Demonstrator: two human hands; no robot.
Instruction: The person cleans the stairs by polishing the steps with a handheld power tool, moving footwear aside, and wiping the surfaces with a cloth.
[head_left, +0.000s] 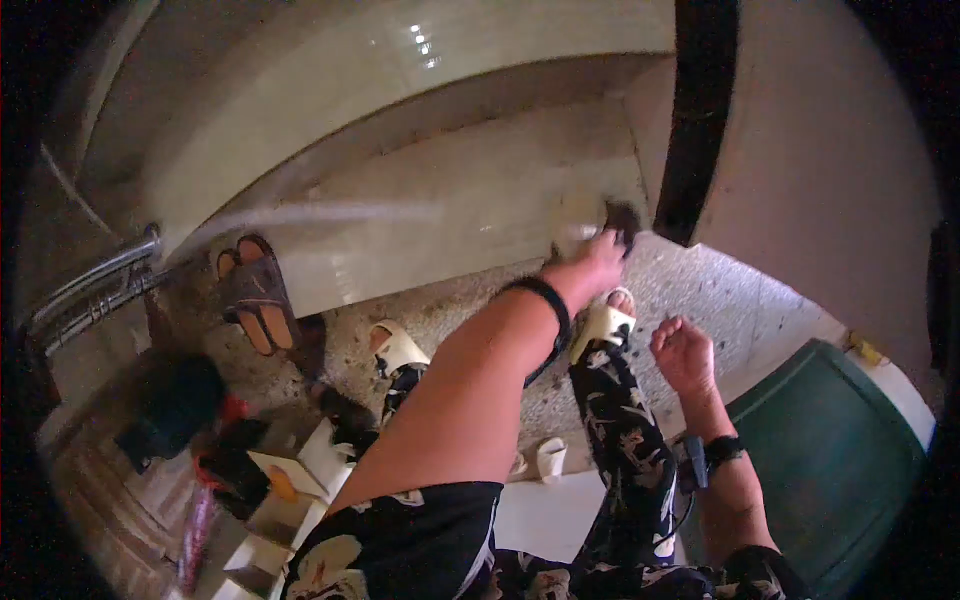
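Observation:
My left hand (603, 258) reaches forward above the step, its fingers closed around a small dark object (622, 222). That object is smeared by motion, so its kind does not show. A pale blurred patch lies just left of it, against the glossy step (470, 210). My right hand (684, 354) hangs in the air above the floor to the right, fingers curled in and nothing visible in them. Between the hands and below them is my foot in a cream slipper (604, 326); the other cream slipper (398, 348) stands further left.
Brown slippers (262, 298) lie at the left by a metal rail (95, 280). White open boxes (275, 520) and dark items crowd the lower left. A white cup (551, 459) stands behind my feet. A green panel (830, 450) fills the lower right, below a pale wall (810, 150).

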